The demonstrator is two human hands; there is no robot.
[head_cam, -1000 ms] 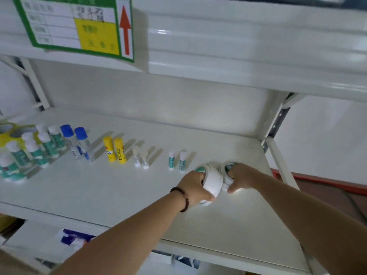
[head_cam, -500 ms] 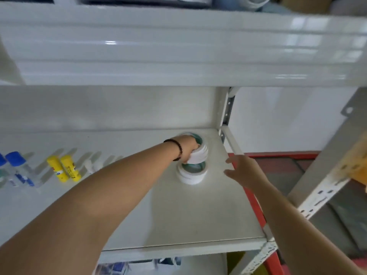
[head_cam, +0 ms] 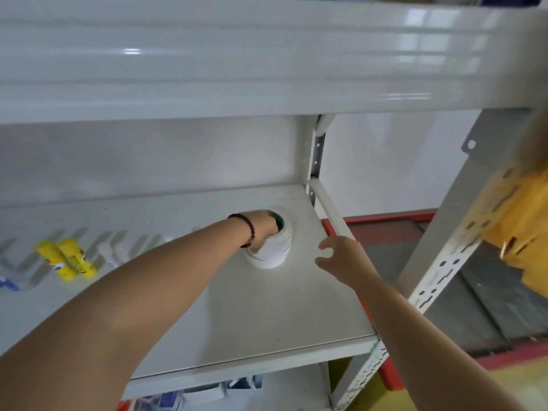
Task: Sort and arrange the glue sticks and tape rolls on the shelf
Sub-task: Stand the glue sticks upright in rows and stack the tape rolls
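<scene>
While its fingers curl over the top rim and into the green core of the uppermost roll, the left hand (head_cam: 262, 225) grips a stack of white tape rolls (head_cam: 271, 249) standing upright near the back right corner of the white shelf (head_cam: 267, 315). A dark beaded bracelet (head_cam: 247, 229) circles the wrist just behind that grip. To the right of the stack and apart from it, the right hand (head_cam: 341, 256) hovers above the shelf's right edge, fingers spread and loosely bent, holding nothing. Well to the left of the gripped rolls, two yellow glue sticks (head_cam: 66, 259) stand side by side, blurred by motion; between them and the stack a few small white glue sticks (head_cam: 109, 256) are smeared beyond detail, and a blue-and-white shape (head_cam: 7, 281) at the far left edge cannot be made out. Behind and to the right of the stack rises a perforated metal upright (head_cam: 317, 155). Another perforated upright (head_cam: 444, 262) stands to the right of the open hand, with something yellow (head_cam: 527, 232) beyond it.
</scene>
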